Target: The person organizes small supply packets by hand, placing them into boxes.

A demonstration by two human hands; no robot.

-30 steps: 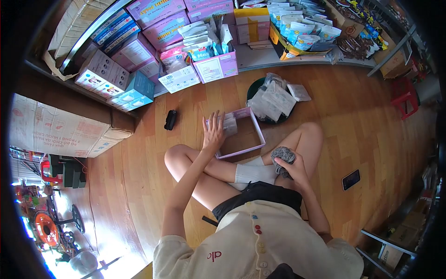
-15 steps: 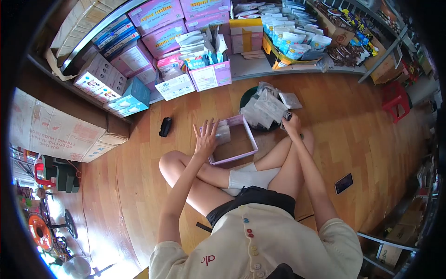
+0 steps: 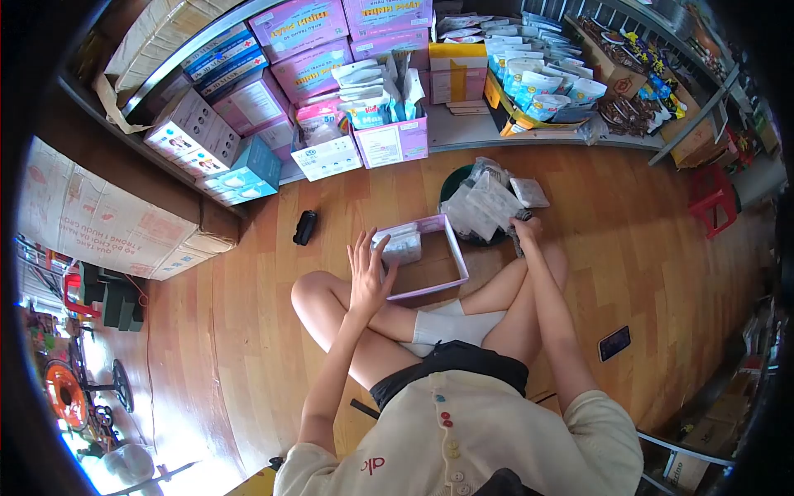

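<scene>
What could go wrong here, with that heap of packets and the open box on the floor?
The pile of clear packets is heaped loosely on the dark basin; the right hand at its edge could tip some onto the floor. The pink box sits close against the crossed legs, so a knee might shove it. The phone lies on the floor beside the right arm, easy to knock.

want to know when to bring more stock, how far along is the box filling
Early on. Done: a few packets lie at the far left end of the box; most of its floor is bare. In hand: the right hand is at the pile of packets in the green basin, while the left hand hovers open by the box. Left: the whole pile.
</scene>
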